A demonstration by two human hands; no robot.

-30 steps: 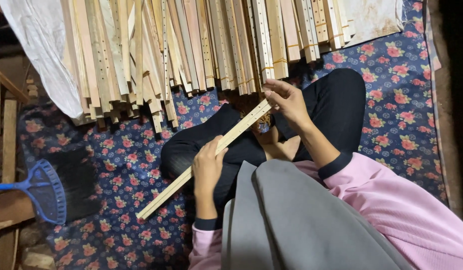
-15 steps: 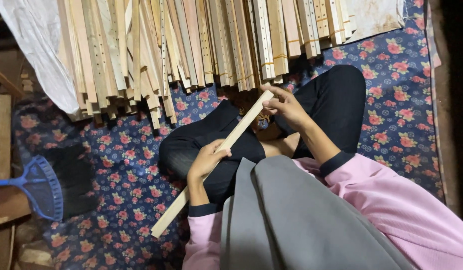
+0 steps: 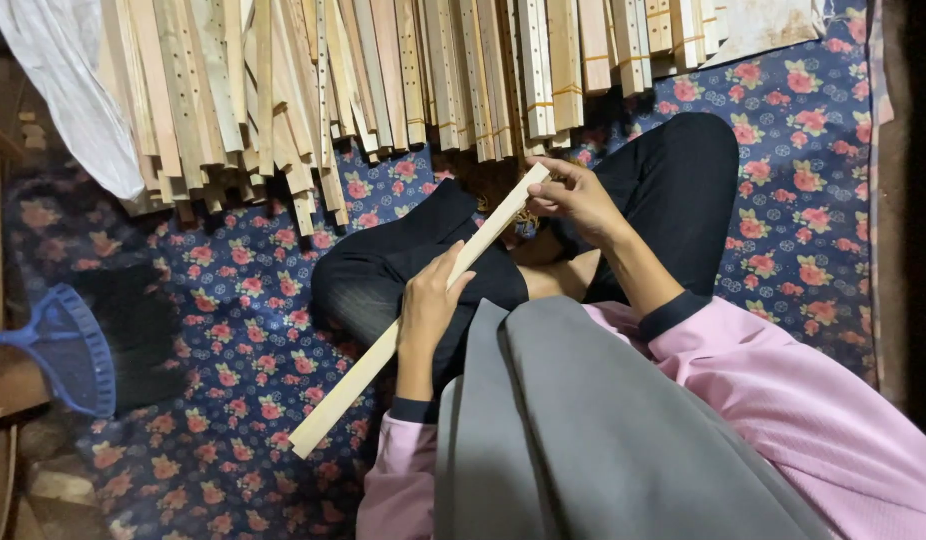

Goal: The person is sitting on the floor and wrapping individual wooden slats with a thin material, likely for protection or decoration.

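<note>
I sit cross-legged in black trousers on a dark blue mat [image 3: 783,230] printed with red flowers. A long pale wooden slat [image 3: 353,385] lies slantwise over my lap, its low end at the left and its high end at the right. My left hand [image 3: 428,305] grips it near the middle. My right hand [image 3: 573,195] pinches its upper end with the fingertips. Pink sleeves cover both arms, and a grey cloth [image 3: 583,430] hangs down in front of my chest.
A big heap of similar wooden slats [image 3: 383,80], some with rows of holes, some bundled, lies along the top. White plastic sheeting [image 3: 58,90] hangs at the upper left. A blue hand broom [image 3: 68,345] rests at the left by wooden boards.
The view has shifted slightly. The slat's lower end has swung a little further down and left, while both hands keep their hold.
</note>
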